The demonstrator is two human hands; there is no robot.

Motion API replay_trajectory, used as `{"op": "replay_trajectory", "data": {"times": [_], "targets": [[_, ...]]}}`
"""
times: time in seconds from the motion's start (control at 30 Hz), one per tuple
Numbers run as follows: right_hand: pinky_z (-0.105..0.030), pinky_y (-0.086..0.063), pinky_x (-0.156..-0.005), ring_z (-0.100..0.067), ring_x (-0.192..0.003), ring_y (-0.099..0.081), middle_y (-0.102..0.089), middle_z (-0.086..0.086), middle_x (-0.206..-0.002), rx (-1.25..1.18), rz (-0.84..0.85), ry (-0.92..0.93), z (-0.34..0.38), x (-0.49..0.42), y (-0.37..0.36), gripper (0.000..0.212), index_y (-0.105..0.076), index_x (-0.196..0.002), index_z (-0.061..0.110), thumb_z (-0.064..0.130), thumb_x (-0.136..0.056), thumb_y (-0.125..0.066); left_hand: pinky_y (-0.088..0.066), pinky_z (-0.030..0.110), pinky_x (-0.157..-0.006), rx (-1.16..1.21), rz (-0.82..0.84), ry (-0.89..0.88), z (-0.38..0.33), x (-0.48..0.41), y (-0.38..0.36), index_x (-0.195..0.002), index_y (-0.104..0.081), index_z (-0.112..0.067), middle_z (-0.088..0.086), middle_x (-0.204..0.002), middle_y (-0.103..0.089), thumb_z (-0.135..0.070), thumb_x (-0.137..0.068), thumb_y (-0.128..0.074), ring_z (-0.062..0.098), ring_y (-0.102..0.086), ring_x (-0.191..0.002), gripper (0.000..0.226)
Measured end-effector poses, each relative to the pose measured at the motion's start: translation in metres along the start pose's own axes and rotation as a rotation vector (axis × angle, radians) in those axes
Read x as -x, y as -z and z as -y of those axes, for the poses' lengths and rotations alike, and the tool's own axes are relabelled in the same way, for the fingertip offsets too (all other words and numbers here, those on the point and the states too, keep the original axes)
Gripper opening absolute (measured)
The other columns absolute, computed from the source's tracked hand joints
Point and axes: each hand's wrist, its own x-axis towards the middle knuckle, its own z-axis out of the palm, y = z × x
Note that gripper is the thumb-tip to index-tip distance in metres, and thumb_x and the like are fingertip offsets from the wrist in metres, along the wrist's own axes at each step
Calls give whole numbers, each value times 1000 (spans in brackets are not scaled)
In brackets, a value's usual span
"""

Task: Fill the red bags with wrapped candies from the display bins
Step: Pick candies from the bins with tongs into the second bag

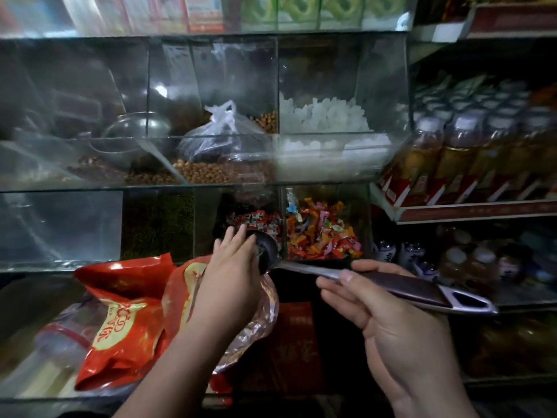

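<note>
My right hand point(388, 324) grips the handle of a long metal ladle point(391, 285), whose bowl reaches left over an open red bag point(259, 309) with a silvery inside. My left hand point(232, 267) is laid over the ladle bowl at the bag's mouth, fingers straight. A second red bag point(126, 324) with gold print lies to the left. Behind stand two glass bins: red-and-white wrapped candies point(256, 220) and mixed orange, pink and red wrapped candies point(322, 233).
Upper glass bins hold peanuts point(208, 171), a tied clear plastic bag point(217, 137), a metal bowl point(135, 128) and white sugar lumps point(319, 116). Shelves of bottles point(470, 152) stand at the right. A clear plastic bottle point(60, 339) lies at lower left.
</note>
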Motion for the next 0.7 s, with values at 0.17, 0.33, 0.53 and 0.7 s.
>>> {"op": "replay_trajectory", "data": {"times": [0.17,0.33,0.53,0.7], "targets": [[-30,-64,-62,-36,-78,-80,-79,-6,-73,-88,-132,133,18,-27,16,10,-69,-86,9,6,-95,-68,-3,36,-123,73,149,-200,-30,-55,-29,-153,-35,-14,7,-164,-23,-25,-106,-35,23,-9,-153,47],[-25,-63,-75,-22,-89,-80,-80,0,-86,198,-151,391,-3,-69,27,22,-75,-84,24,11,-100,-67,-12,28,-120,199,306,-195,-45,-91,-58,-154,-34,-15,6,-163,-27,-21,-104,-45,23,-17,-152,51],[-10,-51,-82,6,-97,-66,-70,20,-100,1073,279,684,-19,-105,33,11,-74,-102,30,21,-97,-70,-27,5,-105,306,160,-50,-33,-74,-51,-146,-48,-16,-2,-148,-48,-16,-99,-54,7,-41,-135,48],[-4,-45,-93,7,-105,-65,-65,23,-107,1098,271,862,-15,-94,35,11,-74,-103,24,25,-95,-67,-33,0,-94,399,-48,-14,-22,-35,-26,-131,-58,-29,-22,-124,-53,-15,-94,-59,-15,-46,-116,39]]}}
